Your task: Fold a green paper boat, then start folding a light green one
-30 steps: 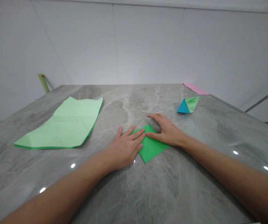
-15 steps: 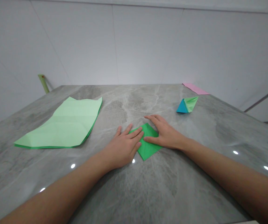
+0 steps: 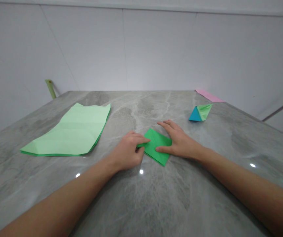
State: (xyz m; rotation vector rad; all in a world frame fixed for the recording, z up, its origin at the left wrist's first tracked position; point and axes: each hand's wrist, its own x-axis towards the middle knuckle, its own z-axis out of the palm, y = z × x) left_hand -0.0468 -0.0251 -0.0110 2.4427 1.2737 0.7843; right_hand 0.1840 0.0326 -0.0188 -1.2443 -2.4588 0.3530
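Observation:
A folded piece of green paper point(image 3: 157, 144) lies on the grey marbled table between my hands. My left hand point(image 3: 131, 149) is closed at its left corner, with the index finger on top and the thumb by the near edge, pinching the paper. On the right side, my right hand point(image 3: 174, 140) rests with thumb and fingers apart, the thumb lying on the paper's surface and the fingers by its far right edge. The palm side of both hands is hidden.
Large light green sheets point(image 3: 73, 131) lie on the left of the table point(image 3: 131, 204). A blue and green folded paper piece point(image 3: 200, 113) sits back right, near a pink paper point(image 3: 210, 95) at the far edge. A white wall point(image 3: 156, 49) stands behind.
The green paper has turned, its near corner now further right. My left hand has gone from flat, spread fingers to a pinch at the left corner. My right hand has barely moved.

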